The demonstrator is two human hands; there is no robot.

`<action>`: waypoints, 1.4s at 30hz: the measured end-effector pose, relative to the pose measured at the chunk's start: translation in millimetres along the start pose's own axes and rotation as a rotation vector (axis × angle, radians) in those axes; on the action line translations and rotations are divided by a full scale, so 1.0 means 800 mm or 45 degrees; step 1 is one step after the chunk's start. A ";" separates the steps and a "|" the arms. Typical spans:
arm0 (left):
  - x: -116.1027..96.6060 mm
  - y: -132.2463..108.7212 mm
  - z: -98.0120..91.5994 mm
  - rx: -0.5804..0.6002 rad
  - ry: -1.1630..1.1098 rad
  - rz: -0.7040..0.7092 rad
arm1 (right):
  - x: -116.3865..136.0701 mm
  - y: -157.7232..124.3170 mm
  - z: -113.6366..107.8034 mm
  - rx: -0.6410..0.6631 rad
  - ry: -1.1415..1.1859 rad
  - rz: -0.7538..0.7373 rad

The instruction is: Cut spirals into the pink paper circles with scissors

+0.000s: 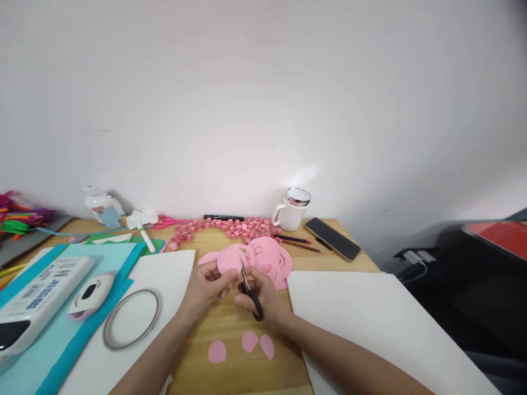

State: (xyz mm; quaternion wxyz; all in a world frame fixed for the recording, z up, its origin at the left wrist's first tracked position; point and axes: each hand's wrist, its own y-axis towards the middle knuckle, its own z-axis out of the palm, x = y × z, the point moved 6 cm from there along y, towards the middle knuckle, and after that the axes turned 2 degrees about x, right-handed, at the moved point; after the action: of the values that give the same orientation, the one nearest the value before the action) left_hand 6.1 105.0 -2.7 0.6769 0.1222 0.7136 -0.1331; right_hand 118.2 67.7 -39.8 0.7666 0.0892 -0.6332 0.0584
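Between thumb and fingers, my left hand (208, 285) pinches a pink paper piece (229, 259) with a rounded outline. A pair of scissors with black handles (254, 303) is in my right hand (265, 299); the blades point up at the paper's right edge. Behind my hands lie more pink paper sheets (274, 258) with curved cut-outs. Closer to me, several small pink paper ovals (217, 351) rest on the wooden table (242, 378). How far the blades are apart is too small to tell.
Many small pink paper rolls (230, 226) lie along the wall, beside a white mug (291, 210) and a phone (332, 238). Pencils (294, 239) are nearby. White boards (366, 312) flank both sides. To the left are a tape ring (107, 329), a correction-tape-like device (91, 295) and a bottle (105, 207).
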 end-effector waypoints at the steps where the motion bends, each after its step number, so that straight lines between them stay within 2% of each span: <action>1: 0.001 0.000 0.000 0.004 -0.002 -0.001 | 0.000 0.000 0.000 -0.005 -0.009 0.003; 15: -0.002 0.001 -0.001 -0.044 -0.184 -0.026 | -0.001 0.000 0.002 -0.014 -0.003 0.053; 19: -0.004 0.001 -0.005 -0.098 -0.118 -0.007 | -0.005 0.000 0.002 0.004 0.011 0.073; 27: -0.004 0.002 -0.002 0.012 0.053 -0.037 | 0.005 0.001 0.001 0.006 0.018 -0.028; 42: -0.005 0.000 -0.003 -0.041 0.014 -0.023 | 0.004 0.002 -0.002 -0.016 0.012 -0.005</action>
State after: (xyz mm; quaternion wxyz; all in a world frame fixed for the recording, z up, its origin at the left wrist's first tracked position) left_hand 4.4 105.6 1.8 0.6736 0.1056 0.7203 -0.1272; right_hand 120.1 69.4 -37.2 0.7702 0.0854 -0.6298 0.0536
